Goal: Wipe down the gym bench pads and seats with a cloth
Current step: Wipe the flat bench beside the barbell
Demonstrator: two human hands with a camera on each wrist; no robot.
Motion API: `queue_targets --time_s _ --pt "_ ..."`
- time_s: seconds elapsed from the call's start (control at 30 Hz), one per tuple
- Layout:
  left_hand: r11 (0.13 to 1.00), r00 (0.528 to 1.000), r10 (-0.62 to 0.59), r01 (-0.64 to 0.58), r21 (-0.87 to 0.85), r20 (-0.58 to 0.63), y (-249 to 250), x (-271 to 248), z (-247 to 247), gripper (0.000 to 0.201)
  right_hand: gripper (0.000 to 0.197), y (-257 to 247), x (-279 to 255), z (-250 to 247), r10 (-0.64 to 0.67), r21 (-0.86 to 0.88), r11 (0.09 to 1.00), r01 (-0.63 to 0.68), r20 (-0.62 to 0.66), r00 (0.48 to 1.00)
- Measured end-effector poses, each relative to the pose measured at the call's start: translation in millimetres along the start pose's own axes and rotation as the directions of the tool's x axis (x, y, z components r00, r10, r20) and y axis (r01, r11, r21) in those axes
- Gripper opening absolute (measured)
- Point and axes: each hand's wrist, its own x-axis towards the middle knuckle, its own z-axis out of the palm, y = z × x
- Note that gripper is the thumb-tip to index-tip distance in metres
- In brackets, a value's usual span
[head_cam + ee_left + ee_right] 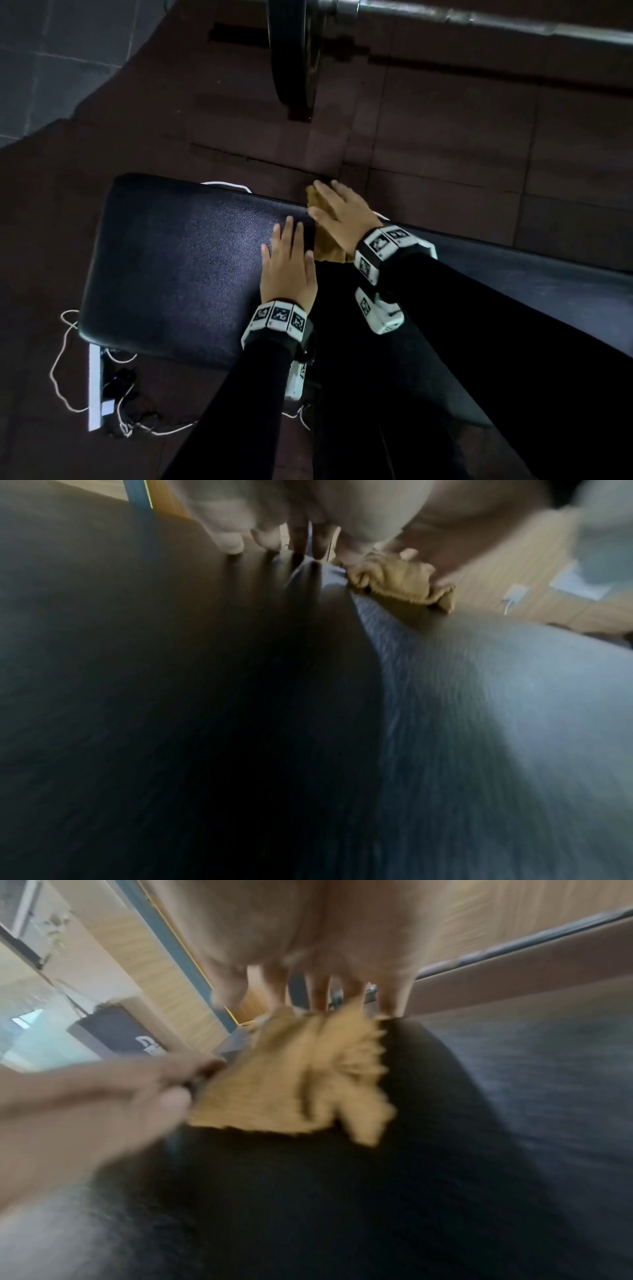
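A black padded bench seat (178,260) lies across the head view, with the longer back pad (513,274) running off to the right. My right hand (337,212) lies flat with straight fingers on a tan cloth (327,248) at the far edge, where the two pads meet. The cloth (294,1080) is bunched under the palm in the right wrist view and shows as a crumpled wad (397,582) in the left wrist view. My left hand (289,263) rests flat on the seat (171,669) just left of the cloth, fingers straight. Both wrist views are blurred.
A barbell (479,20) with a black weight plate (294,54) hangs over the rubber floor (462,130) beyond the bench. White cord (65,359) loops on the floor by the seat's near left corner, beside a white bracket (96,387).
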Motion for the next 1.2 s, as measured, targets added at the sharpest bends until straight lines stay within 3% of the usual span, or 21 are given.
queue_targets --time_s 0.07,0.17,0.27,0.4,0.53,0.67,0.97,1.2 --pt "1.0 1.0 0.001 -0.001 0.008 0.007 -6 -10 4 0.054 0.065 -6 9 8 0.002 -0.162 0.987 0.013 0.093 0.996" --pt "1.0 1.0 -0.006 0.006 -0.004 0.011 -9 -17 8 0.055 0.066 2 9 11 -0.047 -0.262 0.962 0.073 0.104 0.994" --pt "0.999 1.0 -0.02 0.021 -0.027 0.004 -7 -15 7 0.054 0.062 23 2 1 -0.067 -0.21 0.973 0.095 0.138 0.988" --pt "0.999 0.999 -0.04 0.04 -0.025 0.012 -1 -15 0 0.053 0.063 54 -19 -22 0.013 -0.153 0.988 0.011 0.157 0.988" --pt "0.991 0.98 -0.129 0.133 -0.023 0.15 11 -12 -16 0.057 0.078 65 -42 -55 0.047 -0.149 0.989 -0.015 0.216 0.975" --pt "0.902 0.939 -0.185 0.279 -0.329 0.289 33 -14 -48 0.053 0.057 57 -69 -90 0.034 -0.054 0.998 -0.029 0.092 0.995" --pt "0.815 0.979 -0.194 0.192 -0.546 0.054 97 -80 -144 0.033 0.045 2 -171 -177 -0.015 0.079 0.997 0.014 0.01 1.0" --pt "0.85 0.991 -0.122 0.075 -0.522 -0.056 136 -142 -198 0.031 0.043 -35 -249 -224 -0.056 0.167 0.984 0.061 -0.033 0.998"
